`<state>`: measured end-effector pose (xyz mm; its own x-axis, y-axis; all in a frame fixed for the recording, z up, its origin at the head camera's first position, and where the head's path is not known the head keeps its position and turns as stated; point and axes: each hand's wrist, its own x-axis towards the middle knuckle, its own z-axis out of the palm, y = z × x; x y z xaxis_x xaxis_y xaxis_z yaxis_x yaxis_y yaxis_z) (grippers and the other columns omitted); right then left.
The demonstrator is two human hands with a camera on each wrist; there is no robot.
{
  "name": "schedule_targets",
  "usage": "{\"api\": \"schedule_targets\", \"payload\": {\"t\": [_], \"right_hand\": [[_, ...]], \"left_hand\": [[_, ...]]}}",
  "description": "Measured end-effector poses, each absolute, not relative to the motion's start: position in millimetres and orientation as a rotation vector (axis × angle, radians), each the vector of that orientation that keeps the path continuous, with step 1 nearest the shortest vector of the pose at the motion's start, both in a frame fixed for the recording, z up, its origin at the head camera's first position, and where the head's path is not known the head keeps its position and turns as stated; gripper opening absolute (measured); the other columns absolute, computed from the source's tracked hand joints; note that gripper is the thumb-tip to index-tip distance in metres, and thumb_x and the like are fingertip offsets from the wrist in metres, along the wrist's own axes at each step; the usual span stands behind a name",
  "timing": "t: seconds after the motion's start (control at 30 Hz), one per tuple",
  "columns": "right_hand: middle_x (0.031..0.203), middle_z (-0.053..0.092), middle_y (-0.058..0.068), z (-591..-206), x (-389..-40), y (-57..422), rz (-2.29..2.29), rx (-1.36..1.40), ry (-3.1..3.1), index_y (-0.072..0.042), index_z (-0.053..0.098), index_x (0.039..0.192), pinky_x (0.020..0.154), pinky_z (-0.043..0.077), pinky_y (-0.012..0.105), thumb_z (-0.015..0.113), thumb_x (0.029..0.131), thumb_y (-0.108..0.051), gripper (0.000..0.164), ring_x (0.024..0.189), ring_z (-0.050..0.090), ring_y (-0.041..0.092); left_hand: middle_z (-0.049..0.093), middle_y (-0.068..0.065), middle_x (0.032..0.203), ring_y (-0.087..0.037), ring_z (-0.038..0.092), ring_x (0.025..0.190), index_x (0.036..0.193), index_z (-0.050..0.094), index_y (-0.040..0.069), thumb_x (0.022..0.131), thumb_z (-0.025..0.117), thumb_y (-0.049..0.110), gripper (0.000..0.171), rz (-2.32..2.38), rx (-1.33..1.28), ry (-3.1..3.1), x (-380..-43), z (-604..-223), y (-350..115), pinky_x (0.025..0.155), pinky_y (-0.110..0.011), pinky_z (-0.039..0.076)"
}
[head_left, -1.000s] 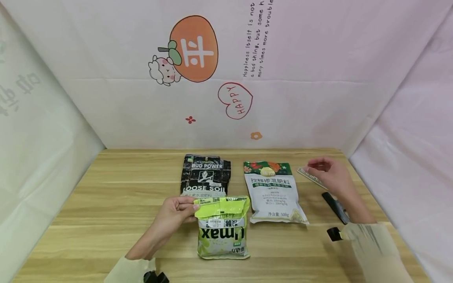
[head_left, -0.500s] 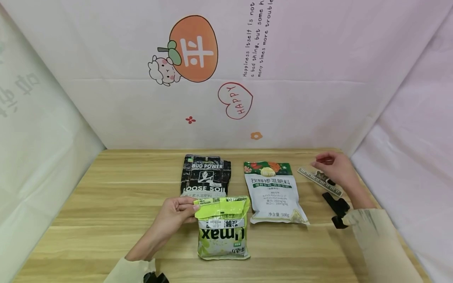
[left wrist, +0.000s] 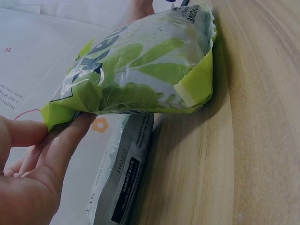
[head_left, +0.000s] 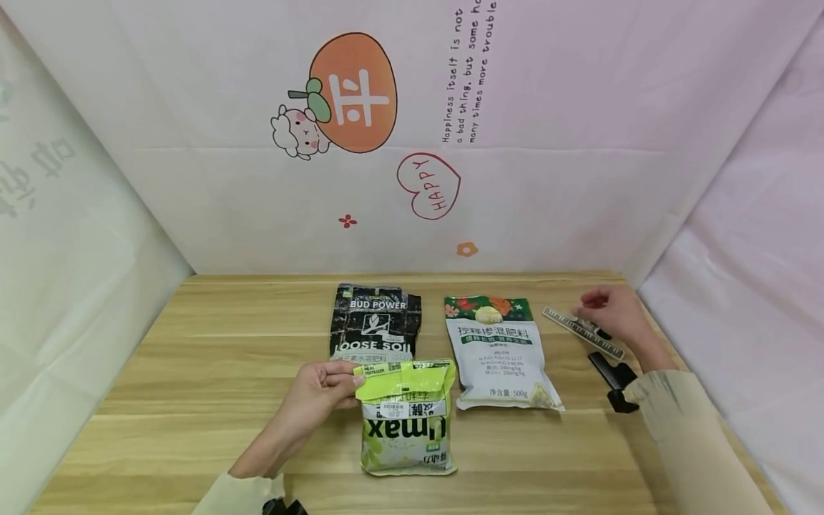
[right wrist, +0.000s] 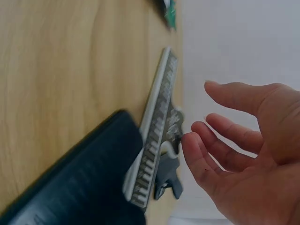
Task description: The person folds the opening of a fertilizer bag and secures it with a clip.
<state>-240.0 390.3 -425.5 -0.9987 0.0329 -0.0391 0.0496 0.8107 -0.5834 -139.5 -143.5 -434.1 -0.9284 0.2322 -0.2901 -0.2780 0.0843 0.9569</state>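
Observation:
My left hand (head_left: 315, 390) pinches the upper left corner of a green-and-white Umax fertilizer bag (head_left: 408, 422), which stands upside down toward me on the table; the left wrist view shows the thumb and fingers on its green folded edge (left wrist: 63, 110). My right hand (head_left: 614, 315) hovers at a long clip (head_left: 582, 332) with a piano-key pattern. In the right wrist view its loosely bent fingers hold nothing, close beside the clip's dark handle (right wrist: 168, 176). A black clip (head_left: 604, 368) lies nearer me, below that hand.
Behind the green bag lies a black Loose Soil bag (head_left: 375, 322). A white fertilizer bag (head_left: 498, 365) with a green top lies right of it, left of the clips. Fabric (head_left: 547, 207) hangs along the table's (head_left: 212, 357) back and sides.
My right hand has drawn back rightward from the far left end of the piano-key clip, uncovering most of it. The left hand and green bag have stayed in place.

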Motion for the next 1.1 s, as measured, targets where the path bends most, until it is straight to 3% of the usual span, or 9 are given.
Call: {"api": "schedule_targets", "payload": {"t": [0.2, 0.33, 0.43, 0.57, 0.67, 0.77, 0.93, 1.1], "right_hand": [[0.132, 0.06, 0.035, -433.2, -242.1, 393.1, -0.902, 0.081, 2.889, 0.012, 0.055, 0.137, 0.095, 0.059, 0.055, 0.074, 0.098, -0.029, 0.059, 0.117, 0.06, 0.047], [0.133, 0.059, 0.037, -434.8, -244.0, 392.6, -0.814, 0.067, 2.886, 0.013, 0.055, 0.135, 0.096, 0.056, 0.061, 0.076, 0.096, -0.03, 0.062, 0.118, 0.059, 0.05], [0.129, 0.061, 0.037, -433.8, -244.7, 392.2, -0.761, 0.057, 2.886, 0.013, 0.056, 0.131, 0.091, 0.057, 0.058, 0.077, 0.095, -0.03, 0.06, 0.114, 0.061, 0.049], [0.113, 0.067, 0.03, -432.5, -244.0, 392.5, -0.731, 0.071, 2.861, 0.012, 0.062, 0.122, 0.076, 0.058, 0.043, 0.077, 0.095, -0.03, 0.052, 0.097, 0.063, 0.038], [0.097, 0.067, 0.019, -432.9, -242.4, 392.6, -0.725, 0.072, 2.839, 0.008, 0.067, 0.112, 0.065, 0.051, 0.033, 0.077, 0.095, -0.03, 0.043, 0.083, 0.059, 0.027], [0.088, 0.062, 0.011, -434.1, -241.4, 392.3, -0.735, 0.066, 2.826, 0.005, 0.068, 0.104, 0.061, 0.045, 0.031, 0.078, 0.095, -0.03, 0.037, 0.077, 0.052, 0.023], [0.083, 0.058, 0.008, -435.7, -241.3, 391.8, -0.751, 0.082, 2.822, 0.003, 0.066, 0.101, 0.059, 0.043, 0.031, 0.078, 0.095, -0.03, 0.036, 0.073, 0.05, 0.021], [0.094, 0.063, 0.016, -437.3, -241.8, 391.9, -0.747, 0.081, 2.84, 0.008, 0.065, 0.109, 0.062, 0.046, 0.03, 0.079, 0.094, -0.03, 0.043, 0.079, 0.054, 0.024]], "left_hand": [[0.08, -0.017, 0.113, -0.016, 0.078, 0.094, 0.13, 0.062, -0.009, 0.098, 0.072, 0.008, 0.037, 1.903, -0.03, 1.998, -139.2, -434.2, -144.2, 0.088, -0.03, 0.067], [0.079, -0.018, 0.115, -0.017, 0.078, 0.095, 0.13, 0.062, -0.009, 0.098, 0.071, 0.008, 0.038, 1.904, -0.028, 2.0, -138.7, -434.3, -144.4, 0.088, -0.03, 0.067], [0.078, -0.019, 0.116, -0.017, 0.078, 0.095, 0.129, 0.063, -0.009, 0.098, 0.071, 0.008, 0.037, 1.908, -0.025, 1.999, -138.7, -434.5, -144.2, 0.088, -0.029, 0.067], [0.078, -0.019, 0.117, -0.018, 0.078, 0.096, 0.129, 0.063, -0.009, 0.098, 0.071, 0.008, 0.036, 1.909, -0.018, 1.995, -139.1, -435.0, -144.0, 0.088, -0.029, 0.067], [0.078, -0.019, 0.117, -0.018, 0.078, 0.096, 0.129, 0.063, -0.009, 0.098, 0.071, 0.008, 0.036, 1.908, -0.02, 1.995, -139.1, -435.2, -143.7, 0.088, -0.029, 0.067], [0.078, -0.019, 0.117, -0.018, 0.078, 0.096, 0.129, 0.063, -0.009, 0.098, 0.07, 0.007, 0.035, 1.909, -0.022, 1.994, -139.0, -435.3, -143.3, 0.088, -0.029, 0.067], [0.078, -0.019, 0.118, -0.018, 0.078, 0.097, 0.129, 0.063, -0.009, 0.098, 0.07, 0.007, 0.035, 1.912, -0.011, 1.991, -138.9, -435.4, -143.3, 0.09, -0.03, 0.067], [0.078, -0.018, 0.117, -0.017, 0.078, 0.096, 0.129, 0.063, -0.009, 0.098, 0.07, 0.008, 0.036, 1.908, -0.015, 1.994, -139.1, -435.5, -143.5, 0.091, -0.032, 0.066]]}}
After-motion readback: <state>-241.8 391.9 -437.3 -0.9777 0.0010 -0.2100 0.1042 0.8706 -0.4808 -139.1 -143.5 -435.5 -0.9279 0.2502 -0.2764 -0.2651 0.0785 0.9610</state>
